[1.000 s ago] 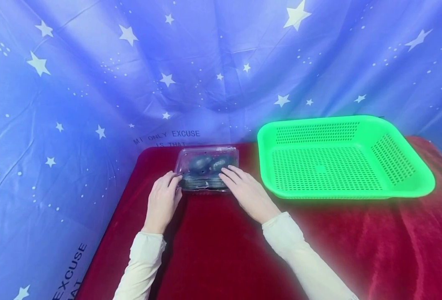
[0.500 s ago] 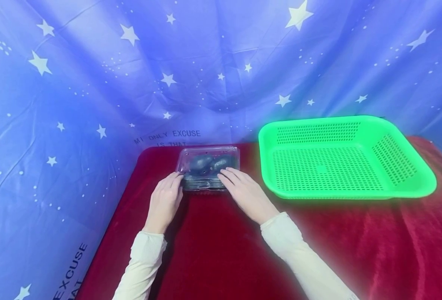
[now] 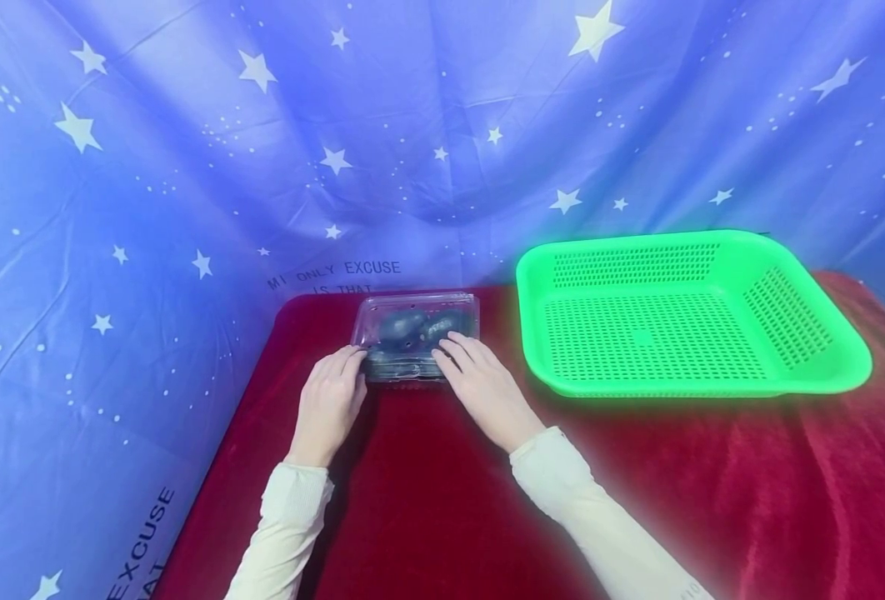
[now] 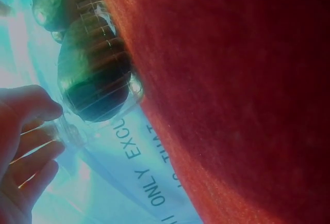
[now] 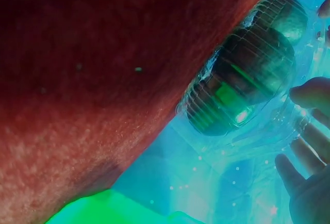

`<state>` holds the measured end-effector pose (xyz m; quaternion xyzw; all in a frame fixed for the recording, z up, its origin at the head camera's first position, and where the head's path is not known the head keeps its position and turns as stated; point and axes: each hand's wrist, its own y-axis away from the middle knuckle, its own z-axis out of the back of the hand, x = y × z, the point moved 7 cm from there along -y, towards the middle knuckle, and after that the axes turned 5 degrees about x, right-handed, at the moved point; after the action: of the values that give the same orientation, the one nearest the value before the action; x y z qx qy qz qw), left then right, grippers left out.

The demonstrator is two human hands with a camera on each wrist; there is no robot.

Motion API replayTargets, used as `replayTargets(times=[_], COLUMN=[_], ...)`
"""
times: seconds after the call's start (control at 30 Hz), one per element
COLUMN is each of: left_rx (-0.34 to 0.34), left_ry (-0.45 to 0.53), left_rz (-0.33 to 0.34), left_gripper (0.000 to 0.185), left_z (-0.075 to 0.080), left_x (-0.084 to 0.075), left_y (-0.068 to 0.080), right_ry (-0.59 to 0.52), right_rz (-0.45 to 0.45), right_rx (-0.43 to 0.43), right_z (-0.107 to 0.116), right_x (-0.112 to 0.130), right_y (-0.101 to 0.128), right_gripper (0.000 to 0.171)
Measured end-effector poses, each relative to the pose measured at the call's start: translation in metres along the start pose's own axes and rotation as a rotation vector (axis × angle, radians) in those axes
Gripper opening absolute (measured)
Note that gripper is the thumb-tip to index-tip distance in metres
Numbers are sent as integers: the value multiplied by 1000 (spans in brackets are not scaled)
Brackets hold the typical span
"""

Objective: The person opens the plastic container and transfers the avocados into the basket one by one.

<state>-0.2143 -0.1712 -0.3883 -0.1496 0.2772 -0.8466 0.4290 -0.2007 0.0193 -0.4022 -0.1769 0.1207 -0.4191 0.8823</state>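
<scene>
Grip loose, unclamped: left hand, right hand touch near corners of clear rectangular plastic box; even pressure advisable.

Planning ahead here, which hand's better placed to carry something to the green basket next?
Probably the right hand; it's at the clear plastic clamshell, nearer the green perforated basket than the left hand is.

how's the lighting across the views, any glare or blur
Head: bright and clearest, though the basket glows, its green haloing onto the cloth; left wrist: soft, the cloth nearly black at upper right, the backdrop washed-out cyan; right wrist: also soft, bright glints on the box, the basket a flat green patch at the bottom.
</scene>
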Motion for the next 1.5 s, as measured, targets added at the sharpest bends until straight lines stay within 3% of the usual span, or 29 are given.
replayTargets(times=[0.3,0.7,1.1,1.5], left_rx=[13,7,-16,15], left_ry=[-9,-46,-59,-34], left_rz=[2,-4,21,57], left_gripper=[34,30,32,29], left_z=[-1,-2,-3,-1], left_x=[0,-1,-1,1], left_y=[0,-5,-8,-13], right_ry=[-47,0,52,75], right_rz=[-10,-98,-157,-207], right_rx=[-43,43,20,47], right_z=[-1,-7,-10,-10], right_x=[0,4,7,8], right_y=[-2,-4,-8,-10], right_gripper=[64,71,73,69])
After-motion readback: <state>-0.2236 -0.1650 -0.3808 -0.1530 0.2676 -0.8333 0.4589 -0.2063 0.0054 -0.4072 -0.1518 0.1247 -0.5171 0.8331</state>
